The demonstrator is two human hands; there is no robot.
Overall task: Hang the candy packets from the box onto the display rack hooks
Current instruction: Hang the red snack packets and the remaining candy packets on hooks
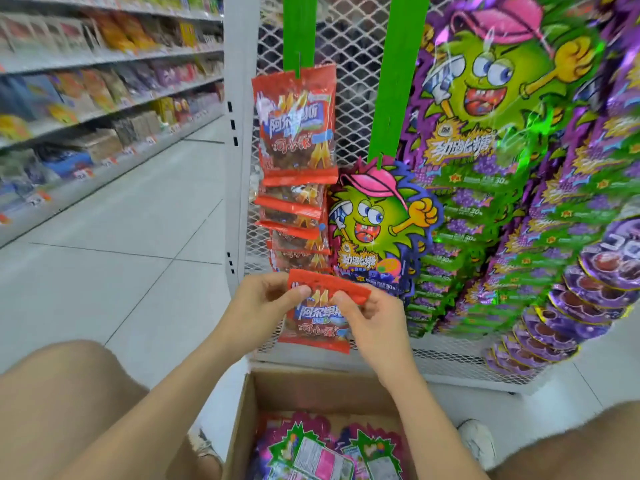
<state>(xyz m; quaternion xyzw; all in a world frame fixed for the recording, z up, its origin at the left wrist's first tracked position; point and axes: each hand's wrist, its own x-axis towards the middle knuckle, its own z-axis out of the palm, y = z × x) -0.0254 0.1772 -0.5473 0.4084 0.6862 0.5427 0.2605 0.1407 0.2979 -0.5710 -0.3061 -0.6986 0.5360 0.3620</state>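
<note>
Fingertips of left hand and right hand pinch the red packet by its top edge, long axis hanging below them; straight above waits the green strip of hung packets, both hands equally near.

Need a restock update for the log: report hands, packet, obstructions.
Both grips busy: left hand and right hand pinch red packet by its top edge. Packet below the hung red packets, not yet hooked. Nothing in the way.
</note>
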